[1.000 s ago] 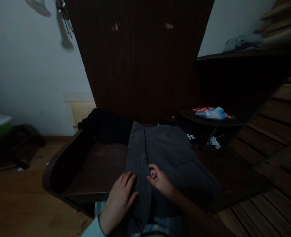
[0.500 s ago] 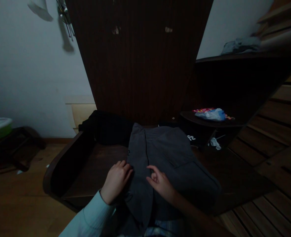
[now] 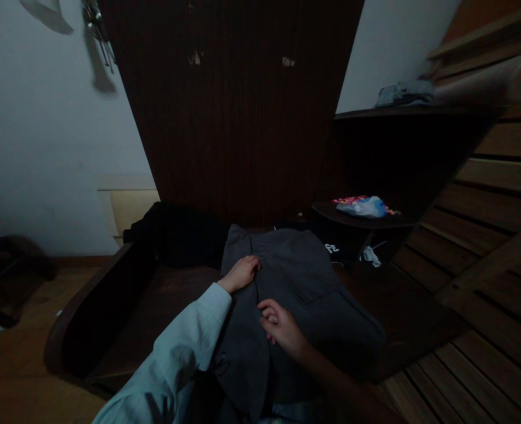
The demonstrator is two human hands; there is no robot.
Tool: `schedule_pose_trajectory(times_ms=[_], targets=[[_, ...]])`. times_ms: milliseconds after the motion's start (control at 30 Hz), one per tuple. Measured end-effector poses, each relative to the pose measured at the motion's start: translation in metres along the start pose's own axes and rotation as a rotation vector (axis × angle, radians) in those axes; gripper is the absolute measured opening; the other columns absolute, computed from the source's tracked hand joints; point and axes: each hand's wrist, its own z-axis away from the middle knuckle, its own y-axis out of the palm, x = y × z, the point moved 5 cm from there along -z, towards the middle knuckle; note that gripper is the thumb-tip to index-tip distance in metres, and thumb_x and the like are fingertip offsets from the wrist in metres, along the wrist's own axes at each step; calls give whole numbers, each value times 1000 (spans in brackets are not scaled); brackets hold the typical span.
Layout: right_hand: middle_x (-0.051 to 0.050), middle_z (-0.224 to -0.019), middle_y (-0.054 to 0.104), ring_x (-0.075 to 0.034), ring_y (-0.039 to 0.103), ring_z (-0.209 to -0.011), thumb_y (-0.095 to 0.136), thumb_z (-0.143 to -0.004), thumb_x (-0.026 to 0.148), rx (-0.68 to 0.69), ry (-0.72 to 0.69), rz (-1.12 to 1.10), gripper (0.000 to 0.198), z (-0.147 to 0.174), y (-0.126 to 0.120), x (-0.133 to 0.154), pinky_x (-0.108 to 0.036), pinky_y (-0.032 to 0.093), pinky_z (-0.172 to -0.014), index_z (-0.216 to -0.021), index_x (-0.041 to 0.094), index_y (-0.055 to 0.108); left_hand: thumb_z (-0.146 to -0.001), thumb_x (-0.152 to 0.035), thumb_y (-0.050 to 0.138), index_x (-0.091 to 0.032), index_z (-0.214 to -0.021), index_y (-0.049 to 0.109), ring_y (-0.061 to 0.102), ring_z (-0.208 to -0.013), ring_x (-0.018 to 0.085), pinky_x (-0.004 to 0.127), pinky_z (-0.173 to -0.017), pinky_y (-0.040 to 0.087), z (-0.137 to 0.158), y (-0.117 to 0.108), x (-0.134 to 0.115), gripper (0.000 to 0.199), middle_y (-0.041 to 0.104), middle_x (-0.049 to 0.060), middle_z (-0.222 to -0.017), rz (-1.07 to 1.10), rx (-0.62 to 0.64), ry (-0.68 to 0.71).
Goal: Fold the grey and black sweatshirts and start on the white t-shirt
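Observation:
A dark grey garment [image 3: 302, 265], with a long overlapping front edge and a slanted pocket seam, lies spread over the dark wooden seat and toward my lap. My left hand [image 3: 241, 272], in a light blue-green sleeve, rests on its upper part, fingers bent together at the front edge. Lower along that same edge is my right hand [image 3: 284, 330], its fingers curled and its index finger and thumb drawn in at the cloth. The cloth between those fingertips is too dark to make out fully.
A dark wooden bench [image 3: 72, 330] with a curved armrest holds black cloth [image 3: 185, 235] at its back. Right of it, a shelf [image 3: 366, 222] bears a plastic bag [image 3: 366, 207]. Slatted wood [image 3: 485, 247] stands along the right. A dark stool [image 3: 8, 259] is at far left.
My left hand has moved up and right along the garment to its front edge. My right hand stays near the same edge, its fingers more drawn in. The view has shifted slightly right.

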Motion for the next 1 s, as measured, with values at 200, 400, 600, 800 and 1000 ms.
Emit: schedule_pose_trajectory(times_ms=[200, 400, 600, 800, 1000], targets=[[-1, -81, 58, -12, 56, -67, 58, -64, 32, -101, -169, 176, 32, -6, -62, 25, -25, 47, -57, -94, 21, 50, -84, -29, 36, -7, -126, 36, 22, -128, 25, 40, -102, 24, 2, 11, 16, 48, 30, 16, -138, -71, -39, -190], [-13, -102, 56, -24, 53, -96, 58, -64, 30, -720, -151, 703, 35, -37, -202, 62, -36, 40, -83, -95, 14, 53, -86, -42, 29, -6, -128, 33, 22, -129, 26, 39, -102, 22, 0, 13, 16, 55, 29, 16, -139, -95, 12, -225], [-11, -79, 63, -22, 60, -77, 62, -64, 41, -555, 211, 783, 33, -73, -237, 58, -28, 43, -64, -79, 12, 61, -85, -41, 31, -4, -129, 33, 23, -128, 28, 39, -102, 23, 3, 14, 13, 57, 29, 17, -138, -125, 13, -245], [-7, -78, 66, -15, 60, -69, 58, -66, 19, -299, 152, 715, 21, -93, -217, 74, -21, 43, -58, -84, 9, 63, -82, -38, 37, -6, -112, 53, 47, -110, 30, 36, -88, 39, -2, -4, 1, 47, 50, 20, -121, -277, 100, -238], [-8, -82, 65, -17, 60, -73, 56, -63, 14, -308, 151, 823, 26, -103, -212, 90, -20, 42, -58, -87, 8, 62, -82, -29, 37, -9, -101, 57, 55, -97, 26, 36, -81, 43, -30, -22, -29, 34, 59, 17, -102, -300, 84, -201]])
